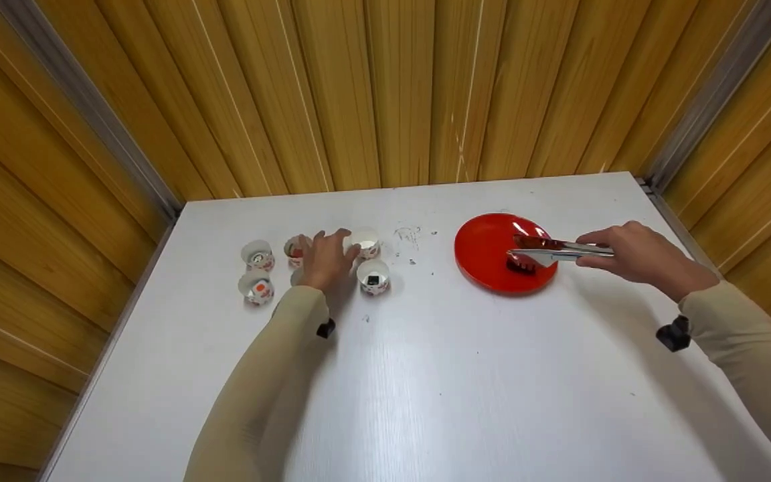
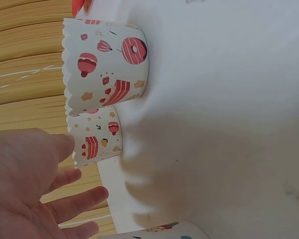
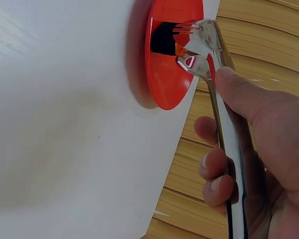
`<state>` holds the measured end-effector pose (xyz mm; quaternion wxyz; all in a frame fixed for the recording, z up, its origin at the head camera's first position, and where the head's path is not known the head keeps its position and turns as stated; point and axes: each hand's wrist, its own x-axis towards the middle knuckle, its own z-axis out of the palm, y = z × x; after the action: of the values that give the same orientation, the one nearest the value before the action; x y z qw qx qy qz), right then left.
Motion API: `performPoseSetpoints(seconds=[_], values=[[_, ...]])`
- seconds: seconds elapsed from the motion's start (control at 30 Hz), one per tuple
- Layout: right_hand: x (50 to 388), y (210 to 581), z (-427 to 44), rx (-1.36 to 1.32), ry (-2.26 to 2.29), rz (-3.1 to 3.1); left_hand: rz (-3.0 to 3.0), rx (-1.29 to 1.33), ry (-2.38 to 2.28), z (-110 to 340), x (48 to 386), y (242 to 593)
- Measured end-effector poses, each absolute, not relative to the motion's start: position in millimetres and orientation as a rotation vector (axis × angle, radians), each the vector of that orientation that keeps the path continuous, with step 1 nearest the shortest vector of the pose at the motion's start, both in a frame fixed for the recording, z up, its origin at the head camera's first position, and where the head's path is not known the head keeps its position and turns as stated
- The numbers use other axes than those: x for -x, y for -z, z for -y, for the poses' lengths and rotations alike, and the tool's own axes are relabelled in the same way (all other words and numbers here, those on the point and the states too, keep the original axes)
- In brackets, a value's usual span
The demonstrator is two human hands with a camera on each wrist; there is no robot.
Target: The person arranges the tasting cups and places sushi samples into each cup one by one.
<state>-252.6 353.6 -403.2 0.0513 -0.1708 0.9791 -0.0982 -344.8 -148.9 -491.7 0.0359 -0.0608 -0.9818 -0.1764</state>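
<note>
My right hand (image 1: 633, 251) grips a pair of metal tongs (image 3: 229, 134), thumb on one side and fingers curled on the other. Their tips reach over a red plate (image 1: 486, 268), at a dark block-like piece (image 3: 164, 39); whether they pinch it cannot be told. Among small printed paper cups stands my left hand (image 1: 327, 261), its fingers spread and nothing visible in its grasp. Nearest its thumb is a white cup (image 1: 367, 244) with a scalloped rim; touching or apart is unclear. A second cup (image 1: 373, 278), with a dark square item inside, sits just nearer.
Left of that hand are more paper cups: one (image 1: 256, 254) with a pale item, one (image 1: 257, 288) with an orange-and-white item, and one (image 1: 295, 251) with something red. My left hand partly covers another. Yellow wood-look panels (image 1: 399, 94) wall the white table (image 1: 425, 388) behind and at both sides.
</note>
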Motion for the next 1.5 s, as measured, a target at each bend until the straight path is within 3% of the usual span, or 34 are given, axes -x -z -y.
performPoseSetpoints(seconds=[1.5], values=[[248.0, 405.5, -356.8, 0.523, 0.315, -2.992, 3.067, 0.126, 0.593, 146.4, 342.9, 491.0]])
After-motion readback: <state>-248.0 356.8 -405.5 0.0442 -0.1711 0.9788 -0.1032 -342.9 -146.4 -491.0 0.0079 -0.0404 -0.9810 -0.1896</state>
